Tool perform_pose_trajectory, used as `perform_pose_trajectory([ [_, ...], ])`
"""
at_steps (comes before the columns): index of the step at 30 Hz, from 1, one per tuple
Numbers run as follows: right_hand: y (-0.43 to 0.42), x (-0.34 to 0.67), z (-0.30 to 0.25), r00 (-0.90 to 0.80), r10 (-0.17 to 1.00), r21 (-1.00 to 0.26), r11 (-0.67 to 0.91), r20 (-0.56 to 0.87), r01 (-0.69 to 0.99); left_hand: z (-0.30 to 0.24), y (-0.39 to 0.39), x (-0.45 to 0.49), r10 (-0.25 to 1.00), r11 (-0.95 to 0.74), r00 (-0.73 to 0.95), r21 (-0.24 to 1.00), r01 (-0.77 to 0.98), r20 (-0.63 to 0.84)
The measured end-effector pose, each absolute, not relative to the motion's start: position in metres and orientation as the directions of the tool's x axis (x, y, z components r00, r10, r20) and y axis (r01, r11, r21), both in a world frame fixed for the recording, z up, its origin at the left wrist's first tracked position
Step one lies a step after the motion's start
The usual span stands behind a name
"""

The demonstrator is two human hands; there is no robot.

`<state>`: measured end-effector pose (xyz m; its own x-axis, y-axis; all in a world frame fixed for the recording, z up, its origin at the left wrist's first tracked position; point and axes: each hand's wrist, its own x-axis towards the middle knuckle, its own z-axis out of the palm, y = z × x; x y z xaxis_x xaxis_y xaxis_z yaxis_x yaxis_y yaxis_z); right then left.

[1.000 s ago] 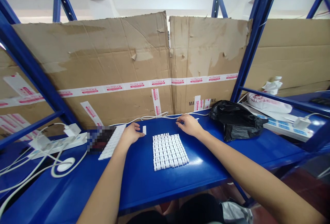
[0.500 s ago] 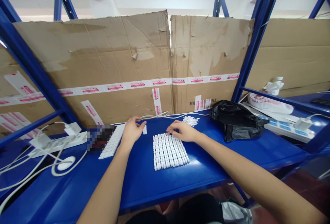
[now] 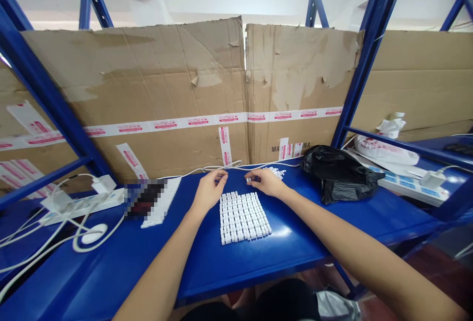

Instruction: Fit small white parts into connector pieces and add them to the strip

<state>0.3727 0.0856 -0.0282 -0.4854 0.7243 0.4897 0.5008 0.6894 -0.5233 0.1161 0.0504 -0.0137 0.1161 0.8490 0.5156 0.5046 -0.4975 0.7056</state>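
Note:
A block of small white plastic parts (image 3: pixel 242 215) lies in neat rows on the blue shelf top (image 3: pixel 229 267). Just behind it my left hand (image 3: pixel 210 190) is pinched shut on a small white piece that I can barely see. My right hand (image 3: pixel 264 181) hovers beside it, fingers pinched on a tiny white part. Both hands nearly meet above the far edge of the block. A loose heap of tiny white parts (image 3: pixel 275 171) sits behind my right hand. A long white strip of parts (image 3: pixel 162 203) lies to the left.
Cardboard sheets (image 3: pixel 177 94) wall off the back. A black plastic bag (image 3: pixel 338 171) lies to the right. White power strips (image 3: pixel 79 203) with chargers and looped cables (image 3: pixel 84 240) fill the left. Blue rack posts (image 3: pixel 364 50) stand on either side, with another power strip (image 3: pixel 410 185) at right.
My left hand lifted the small white piece and moved right from the strip. My right hand came back from the loose heap with a part, and both hands drew together behind the block.

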Motion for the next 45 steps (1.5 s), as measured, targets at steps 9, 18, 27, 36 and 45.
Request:
perform_pose_trajectory([
  [9,0.050,0.354,-0.002,-0.428,0.646,-0.620,0.753,0.632,0.221,-0.006,0.034,0.141,0.950,-0.076,0.285,0.981,-0.181,0.126],
  [18,0.043,0.347,-0.006,-0.355,0.610,-0.559,0.792,0.709,0.244,-0.004,0.031,0.148,0.969,0.023,0.238,0.928,-0.372,0.071],
  [27,0.042,0.349,-0.003,-0.423,0.468,-0.212,0.825,0.776,0.525,-0.005,0.030,0.153,0.972,0.108,0.234,0.892,-0.440,-0.003],
  [36,0.048,0.343,-0.006,-0.399,0.494,-0.183,0.774,0.773,0.606,-0.003,0.037,0.152,0.964,0.209,0.242,0.872,-0.443,-0.109],
  [45,0.077,0.384,-0.003,-0.227,0.746,-0.215,0.445,0.626,0.870,-0.004,0.025,0.152,0.985,-0.103,0.123,0.980,-0.170,0.125],
])
